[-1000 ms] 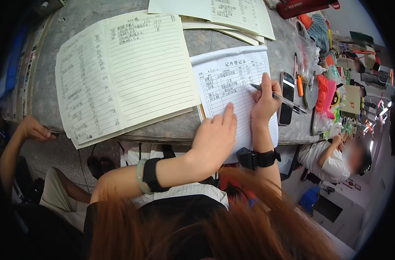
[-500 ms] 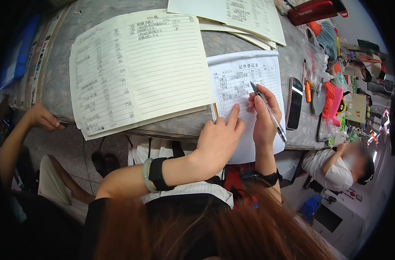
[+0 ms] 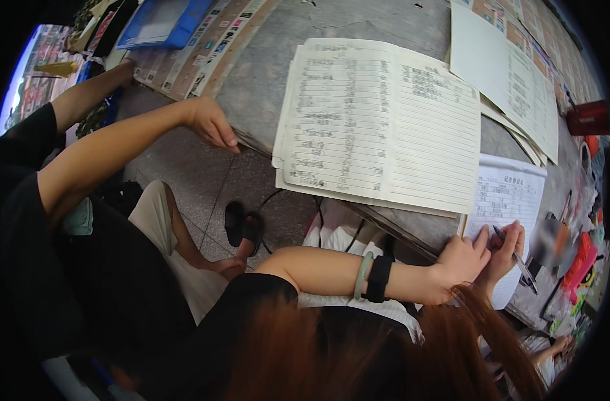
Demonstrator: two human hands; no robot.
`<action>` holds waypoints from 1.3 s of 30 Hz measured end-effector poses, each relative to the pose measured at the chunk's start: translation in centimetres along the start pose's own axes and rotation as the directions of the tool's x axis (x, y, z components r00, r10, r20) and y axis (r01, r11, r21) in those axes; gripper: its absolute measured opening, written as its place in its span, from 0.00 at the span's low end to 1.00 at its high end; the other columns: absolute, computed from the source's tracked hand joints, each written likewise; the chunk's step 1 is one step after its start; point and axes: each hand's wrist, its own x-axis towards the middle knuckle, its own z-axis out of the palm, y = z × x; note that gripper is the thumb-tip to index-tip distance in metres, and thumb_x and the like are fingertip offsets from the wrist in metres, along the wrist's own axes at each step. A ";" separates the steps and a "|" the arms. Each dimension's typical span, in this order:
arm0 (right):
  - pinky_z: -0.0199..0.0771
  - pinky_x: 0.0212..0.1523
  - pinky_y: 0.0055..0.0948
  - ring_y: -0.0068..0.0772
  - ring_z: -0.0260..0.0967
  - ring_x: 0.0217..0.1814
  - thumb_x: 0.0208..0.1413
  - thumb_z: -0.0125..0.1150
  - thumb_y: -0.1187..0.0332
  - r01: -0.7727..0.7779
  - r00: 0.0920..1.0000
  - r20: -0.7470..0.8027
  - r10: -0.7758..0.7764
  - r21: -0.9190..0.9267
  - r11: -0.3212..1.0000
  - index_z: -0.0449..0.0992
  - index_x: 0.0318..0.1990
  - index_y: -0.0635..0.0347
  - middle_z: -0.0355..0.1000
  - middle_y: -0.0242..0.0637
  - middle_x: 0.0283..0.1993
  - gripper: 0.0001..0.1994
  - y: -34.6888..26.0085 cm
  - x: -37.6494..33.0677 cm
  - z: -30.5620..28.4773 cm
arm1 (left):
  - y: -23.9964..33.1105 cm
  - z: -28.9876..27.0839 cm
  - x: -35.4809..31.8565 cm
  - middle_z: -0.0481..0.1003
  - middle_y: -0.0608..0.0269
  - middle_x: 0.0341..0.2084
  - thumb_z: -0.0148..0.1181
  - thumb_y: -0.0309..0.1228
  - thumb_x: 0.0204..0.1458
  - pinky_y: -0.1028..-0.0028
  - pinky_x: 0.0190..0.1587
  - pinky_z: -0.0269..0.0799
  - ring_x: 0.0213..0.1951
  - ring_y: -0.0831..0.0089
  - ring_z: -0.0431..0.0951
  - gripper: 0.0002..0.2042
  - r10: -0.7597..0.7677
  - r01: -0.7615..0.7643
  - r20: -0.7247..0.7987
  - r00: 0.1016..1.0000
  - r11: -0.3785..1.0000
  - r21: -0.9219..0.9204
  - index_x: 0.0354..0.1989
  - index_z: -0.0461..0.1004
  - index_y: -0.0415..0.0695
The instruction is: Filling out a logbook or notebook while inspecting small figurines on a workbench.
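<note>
I see my right hand [image 3: 504, 250] pinching a dark pen [image 3: 515, 257] over the white printed form [image 3: 509, 200]; left hand [image 3: 460, 262] spread flat at its nine o'clock.

Seen from above, the right hand [image 3: 505, 250] grips a pen [image 3: 515, 257] over a printed form [image 3: 509, 200] on a grey counter [image 3: 318, 27], the left hand [image 3: 458, 260] rests beside it, and a large open ledger [image 3: 385, 123] lies to the left, while another person's hand [image 3: 211, 123] touches the counter edge
</note>
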 end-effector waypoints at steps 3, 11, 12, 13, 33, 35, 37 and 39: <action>0.42 0.16 0.10 0.08 0.42 0.16 0.56 0.41 0.61 0.057 0.998 -0.028 -0.058 -0.025 0.998 0.60 0.20 0.54 0.50 0.20 0.16 0.14 -0.1 -0.1 -0.1 | 0.3 -0.2 0.2 0.58 0.47 0.51 0.47 0.34 0.42 0.72 0.25 0.65 0.26 0.68 0.71 0.12 -0.004 0.004 0.007 1.000 1.000 -0.009 0.34 0.68 0.42; 0.44 0.17 0.09 0.09 0.44 0.16 0.54 0.46 0.65 0.046 0.997 0.060 -0.048 0.041 0.998 0.63 0.25 0.58 0.52 0.21 0.16 0.09 0.9 0.4 -1.2 | 0.3 -0.6 0.1 0.56 0.48 0.52 0.47 0.34 0.42 0.72 0.25 0.66 0.26 0.68 0.71 0.13 0.009 -0.008 0.060 0.998 1.000 -0.013 0.35 0.68 0.42; 0.45 0.18 0.08 0.09 0.46 0.16 0.53 0.48 0.66 0.102 0.987 0.128 -0.102 0.008 0.995 0.65 0.28 0.59 0.55 0.21 0.17 0.07 1.1 0.5 -1.3 | 0.3 -0.4 0.2 0.56 0.48 0.52 0.47 0.34 0.42 0.72 0.25 0.66 0.26 0.68 0.71 0.13 0.007 -0.006 0.050 0.999 1.000 -0.021 0.36 0.68 0.43; 0.45 0.18 0.08 0.09 0.46 0.16 0.53 0.48 0.66 0.101 0.987 0.126 -0.101 0.007 0.995 0.65 0.28 0.59 0.55 0.21 0.17 0.07 1.1 0.5 -1.4 | 0.3 -0.2 0.1 0.56 0.48 0.52 0.47 0.34 0.42 0.72 0.25 0.66 0.26 0.68 0.71 0.13 0.009 -0.008 0.051 0.999 1.000 -0.021 0.36 0.68 0.43; 0.48 0.25 0.19 0.20 0.47 0.23 0.52 0.46 0.64 0.181 0.883 0.364 -0.297 0.319 0.930 0.58 0.23 0.60 0.52 0.30 0.20 0.11 -6.6 1.3 2.1 | -0.8 -0.3 -0.4 0.55 0.46 0.52 0.49 0.30 0.39 0.71 0.24 0.67 0.28 0.65 0.71 0.14 0.066 -0.067 -0.010 0.998 0.995 -0.067 0.37 0.65 0.39; 0.47 0.22 0.17 0.17 0.46 0.21 0.53 0.45 0.66 0.117 0.927 0.312 -0.206 0.280 0.953 0.58 0.21 0.59 0.52 0.28 0.19 0.11 -4.6 1.2 1.0 | -1.1 -0.6 -0.5 0.56 0.47 0.52 0.50 0.31 0.40 0.72 0.24 0.67 0.28 0.66 0.71 0.13 0.066 -0.066 -0.010 0.998 0.997 -0.047 0.36 0.65 0.40; 0.45 0.19 0.14 0.13 0.46 0.17 0.54 0.44 0.68 0.045 0.987 0.146 -0.067 0.147 0.988 0.59 0.20 0.58 0.53 0.25 0.18 0.11 -3.6 1.0 0.0 | -1.0 -0.8 -0.3 0.56 0.47 0.52 0.49 0.31 0.40 0.72 0.23 0.67 0.28 0.67 0.71 0.13 0.073 -0.074 -0.013 0.997 0.996 -0.056 0.36 0.65 0.40; 0.46 0.17 0.13 0.11 0.47 0.16 0.54 0.45 0.68 0.028 0.994 0.105 -0.042 0.132 0.991 0.61 0.22 0.57 0.55 0.24 0.18 0.10 -3.1 0.6 -0.5 | -0.9 -1.1 -0.1 0.56 0.47 0.52 0.49 0.31 0.40 0.72 0.23 0.67 0.27 0.67 0.71 0.13 0.077 -0.078 -0.012 0.997 0.995 -0.057 0.36 0.65 0.41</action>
